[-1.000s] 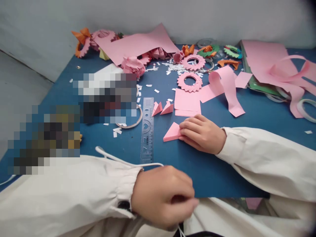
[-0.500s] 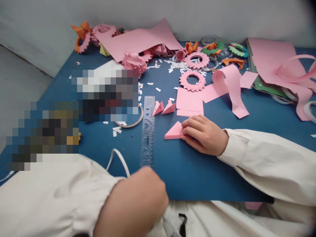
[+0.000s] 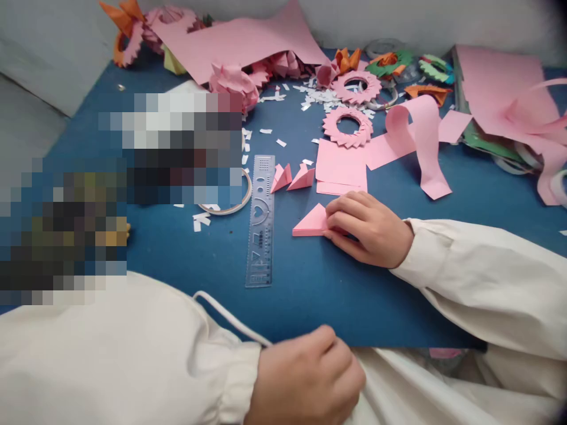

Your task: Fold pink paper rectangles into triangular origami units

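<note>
My right hand (image 3: 370,230) rests on the blue table, its thumb and fingers closed on the right end of a folded pink paper triangle (image 3: 310,221). My left hand (image 3: 308,378) is curled at the front table edge, above my lap; whatever its fingers hold, if anything, is hidden. Left of the triangle lies a clear plastic ruler (image 3: 260,236) with cut-out shapes. Two small folded pink pieces (image 3: 290,178) sit between the ruler and a stack of pink paper rectangles (image 3: 341,165), just beyond my right hand.
Pink folded rings (image 3: 348,127), a curled pink strip (image 3: 416,136) and white paper scraps (image 3: 323,97) lie farther back. A large pink sheet (image 3: 248,44) covers crafts there. At left stand a tape roll (image 3: 239,200) and blurred-out items. Pink sheets (image 3: 500,88) are stacked at right.
My left hand has moved right along the front edge, so its knuckles now show. My right hand stays on the pink triangle. The whole view has tilted down slightly.
</note>
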A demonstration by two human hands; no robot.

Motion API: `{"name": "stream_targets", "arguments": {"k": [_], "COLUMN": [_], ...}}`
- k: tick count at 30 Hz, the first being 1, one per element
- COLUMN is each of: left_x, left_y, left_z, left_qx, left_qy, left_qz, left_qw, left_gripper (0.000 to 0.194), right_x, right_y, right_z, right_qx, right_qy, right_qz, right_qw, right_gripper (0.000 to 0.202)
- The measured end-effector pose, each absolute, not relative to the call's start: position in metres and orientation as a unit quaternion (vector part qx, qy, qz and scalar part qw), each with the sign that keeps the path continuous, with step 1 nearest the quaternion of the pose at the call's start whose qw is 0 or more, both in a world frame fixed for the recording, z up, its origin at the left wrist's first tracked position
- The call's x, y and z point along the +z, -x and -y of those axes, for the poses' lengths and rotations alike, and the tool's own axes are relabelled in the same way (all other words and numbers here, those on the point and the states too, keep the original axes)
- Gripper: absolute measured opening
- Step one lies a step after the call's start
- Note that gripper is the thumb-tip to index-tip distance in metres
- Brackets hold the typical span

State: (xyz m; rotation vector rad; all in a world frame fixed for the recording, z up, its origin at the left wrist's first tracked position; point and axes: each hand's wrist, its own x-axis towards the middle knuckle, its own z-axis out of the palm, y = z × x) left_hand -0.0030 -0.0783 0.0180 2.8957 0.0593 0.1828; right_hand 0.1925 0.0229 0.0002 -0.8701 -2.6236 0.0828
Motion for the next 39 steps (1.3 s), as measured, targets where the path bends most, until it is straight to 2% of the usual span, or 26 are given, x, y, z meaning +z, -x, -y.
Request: {"name": "stream_targets", "arguments": {"k": [2, 5, 6, 7, 9, 10, 12, 15, 19, 23, 27, 39], "left_x": [0.026, 0.037, 0.037, 0.036, 0.030, 0.026, 0.017, 0.010, 0.011, 0.014, 0.013, 0.014], "left_y": [0.001, 0.001, 0.002, 0.002, 0.004, 0.004, 0.005, 0.006, 0.006, 0.007, 0.009, 0.008], "left_z": [0.064, 0.044, 0.037, 0.029, 0.013, 0.005, -0.008, -0.017, -0.018, -0.019, -0.021, -0.021], "left_qx": [0.082, 0.111, 0.142, 0.176, 0.230, 0.225, 0.195, 0.172, 0.177, 0.161, 0.163, 0.160], "left_qy": [-0.972, -0.895, -0.889, -0.901, -0.927, -0.932, -0.938, -0.948, -0.951, -0.957, -0.956, -0.956], "left_qz": [-0.059, -0.219, -0.245, -0.261, -0.288, -0.282, -0.273, -0.247, -0.232, -0.216, -0.218, -0.210], "left_qw": [0.213, 0.372, 0.360, 0.300, 0.074, -0.020, -0.088, -0.103, -0.099, -0.110, -0.112, -0.125], "left_gripper": [0.013, 0.022, 0.026, 0.026, 0.018, 0.020, 0.019, 0.011, 0.014, 0.014, 0.014, 0.014], "right_x": [0.000, -0.001, -0.001, -0.002, -0.002, -0.002, -0.002, -0.001, 0.000, 0.005, 0.010, 0.004], "right_y": [-0.193, -0.193, -0.193, -0.193, -0.194, -0.194, -0.194, -0.194, -0.195, -0.195, -0.192, -0.196], "right_z": [-0.023, -0.023, -0.023, -0.023, -0.023, -0.023, -0.023, -0.024, -0.025, -0.023, -0.018, -0.023], "right_qx": [0.030, 0.034, 0.037, 0.041, 0.047, 0.050, 0.051, 0.022, -0.058, -0.126, -0.173, -0.114], "right_qy": [0.306, 0.309, 0.311, 0.313, 0.311, 0.309, 0.312, 0.329, 0.280, 0.231, 0.208, 0.225], "right_qz": [0.932, 0.930, 0.928, 0.928, 0.926, 0.926, 0.923, 0.918, 0.932, 0.944, 0.948, 0.948], "right_qw": [0.194, 0.198, 0.199, 0.201, 0.208, 0.212, 0.218, 0.220, 0.221, 0.200, 0.169, 0.194], "right_gripper": [0.008, 0.009, 0.009, 0.009, 0.010, 0.010, 0.010, 0.009, 0.013, 0.007, 0.015, 0.012]}}
